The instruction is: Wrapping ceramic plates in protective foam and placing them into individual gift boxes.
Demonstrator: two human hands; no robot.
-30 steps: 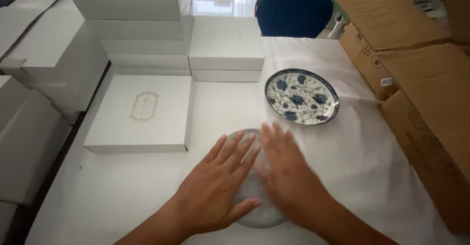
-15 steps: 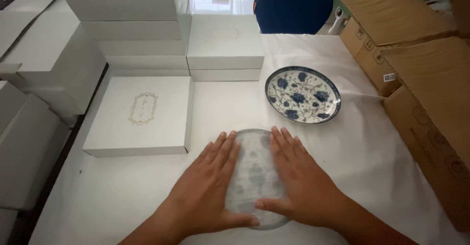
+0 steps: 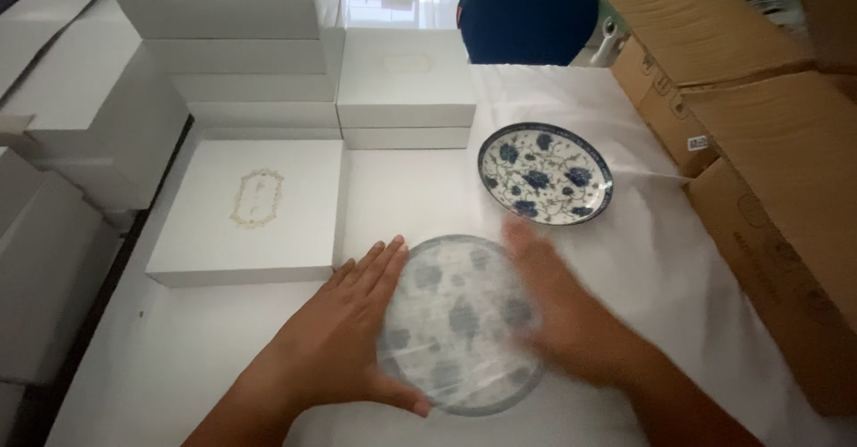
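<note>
Hands spreading apart now: left hand (image 3: 344, 335) flat on wrapped plate (image 3: 460, 322) edge, right hand (image 3: 558, 317) blurred, sliding off rightward. Film smoothing looks nearly finished. Bare blue-flowered plate (image 3: 544, 173) unmoved.

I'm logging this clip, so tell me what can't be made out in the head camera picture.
- Right hand: motion-blurred, fingers indistinct.
- Wrapped plate: pattern dulled by its cloudy covering, left rim under the left hand.
- Cardboard boxes: cut off by the right edge.
</note>
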